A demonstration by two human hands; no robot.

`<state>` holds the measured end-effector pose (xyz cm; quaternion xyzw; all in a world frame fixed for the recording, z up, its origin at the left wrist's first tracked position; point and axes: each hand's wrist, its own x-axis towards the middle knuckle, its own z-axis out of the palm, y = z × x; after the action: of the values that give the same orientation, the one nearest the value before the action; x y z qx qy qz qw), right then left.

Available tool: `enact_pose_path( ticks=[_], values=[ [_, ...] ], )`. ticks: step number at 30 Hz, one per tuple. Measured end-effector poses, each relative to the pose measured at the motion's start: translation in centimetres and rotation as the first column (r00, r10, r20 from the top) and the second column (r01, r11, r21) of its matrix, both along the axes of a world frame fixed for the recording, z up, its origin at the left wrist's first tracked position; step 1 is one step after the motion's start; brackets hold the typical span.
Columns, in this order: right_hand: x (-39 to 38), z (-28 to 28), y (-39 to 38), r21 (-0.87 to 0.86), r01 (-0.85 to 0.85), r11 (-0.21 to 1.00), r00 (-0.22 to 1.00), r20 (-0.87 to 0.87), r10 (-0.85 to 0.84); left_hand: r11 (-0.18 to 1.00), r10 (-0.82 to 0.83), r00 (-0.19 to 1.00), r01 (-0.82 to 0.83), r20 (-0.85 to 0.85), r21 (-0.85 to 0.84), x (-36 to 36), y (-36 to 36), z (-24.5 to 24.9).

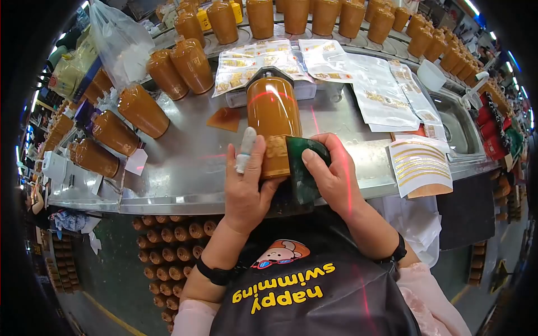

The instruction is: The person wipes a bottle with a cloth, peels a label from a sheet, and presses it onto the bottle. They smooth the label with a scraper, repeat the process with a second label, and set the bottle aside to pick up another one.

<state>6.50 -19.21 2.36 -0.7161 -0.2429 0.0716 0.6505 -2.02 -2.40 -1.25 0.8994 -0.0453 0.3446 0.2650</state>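
A glossy brown bottle [273,115] lies on its side on the metal bench, its neck pointing away from me in a dark angular support. A raised-looking gold patterned patch shows on the bottle near its base. My left hand [246,182] is wrapped round the bottle's base end, with a white cover on one finger. In my right hand [334,171] is a flexible dark green scraper [302,176], pinched between thumb and fingers. The scraper's edge is against the bottle's right side, beside the gold patch. A flat brown-orange piece [225,119] lies left of the bottle.
Printed gold decal sheets [381,92] spread behind and right of the bottle. A curved-strip sheet [421,167] sits at the bench's right edge, near a sink [458,120]. Several brown bottles [143,111] stand at left; more line the conveyor [246,47] behind.
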Motion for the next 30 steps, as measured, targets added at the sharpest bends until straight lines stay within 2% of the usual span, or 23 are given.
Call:
enact_pose_path(
  ticks=[1, 4, 7, 10, 11, 14, 17, 20, 21, 22, 24, 25, 28, 30],
  values=[
    [-0.1, 0.0, -0.1, -0.007, -0.01, 1.0, 1.0, 0.004, 0.011, 0.998, -0.008, 1.0, 0.008, 0.001, -0.069, -0.1, -0.1, 0.1],
    [-0.1, 0.3, 0.0, -0.007, 0.0, 1.0, 1.0, -0.002, 0.0, 0.997, 0.072, 0.997, -0.072, 0.007, 0.032, -0.5, -0.3, 1.5],
    [-0.4, 0.1, 0.1, -0.008, 0.008, 1.0, 1.0, 0.0, -0.008, 0.983, 0.043, 0.999, -0.038, -0.027, 0.178, 0.4, -0.9, 2.9],
    [-0.1, -0.1, 0.0, 0.013, 0.01, 1.0, 1.0, -0.006, -0.01, 0.999, -0.007, 1.0, 0.008, 0.019, -0.043, 0.0, 0.0, 0.2],
    [-0.3, -0.1, -0.1, 0.021, -0.007, 1.0, 0.999, -0.035, 0.008, 0.975, -0.036, 0.999, 0.028, -0.033, -0.222, -0.4, 0.2, -0.5],
    [-0.1, -0.3, -0.1, 0.014, -0.015, 1.0, 1.0, -0.014, 0.015, 0.978, 0.006, 0.99, -0.035, -0.143, -0.204, -0.8, 0.3, 0.2],
    [-0.2, -0.3, 0.0, 0.038, -0.011, 0.999, 0.999, -0.038, 0.013, 0.986, 0.05, 0.997, -0.04, -0.061, 0.16, 0.4, -1.1, 3.7],
    [0.0, -0.2, 0.0, 0.044, -0.014, 0.999, 0.999, -0.037, 0.016, 0.998, -0.001, 1.0, 0.002, -0.007, 0.066, 0.5, 0.0, 1.0],
    [-0.2, 0.0, 0.0, 0.06, -0.017, 0.998, 0.997, -0.069, 0.022, 0.998, 0.003, 0.999, -0.005, -0.032, -0.058, 0.0, 0.2, 0.3],
    [-0.4, 0.1, -0.1, 0.071, -0.022, 0.997, 0.994, -0.105, 0.03, 0.993, -0.014, 0.994, 0.001, -0.112, -0.116, -0.5, 0.5, -0.3],
    [-0.2, 0.1, -0.3, 0.027, -0.022, 0.999, 0.998, -0.058, 0.023, 0.972, -0.036, 0.968, -0.024, -0.25, -0.232, -1.1, 1.1, -1.0],
    [-0.3, 0.0, -0.2, 0.02, -0.022, 1.0, 0.998, -0.057, 0.023, 0.993, 0.118, 0.982, -0.115, -0.146, 0.029, -0.5, 0.6, -0.3],
    [0.0, -0.4, -0.2, 0.022, -0.017, 1.0, 0.999, -0.037, 0.017, 0.97, 0.093, 0.993, -0.075, -0.067, 0.232, 0.6, -0.7, 3.6],
    [0.0, -0.3, -0.3, 0.024, -0.021, 1.0, 0.999, -0.035, 0.022, 0.991, 0.044, 0.996, -0.033, -0.079, 0.13, 0.6, 0.0, 1.9]
  ],
)
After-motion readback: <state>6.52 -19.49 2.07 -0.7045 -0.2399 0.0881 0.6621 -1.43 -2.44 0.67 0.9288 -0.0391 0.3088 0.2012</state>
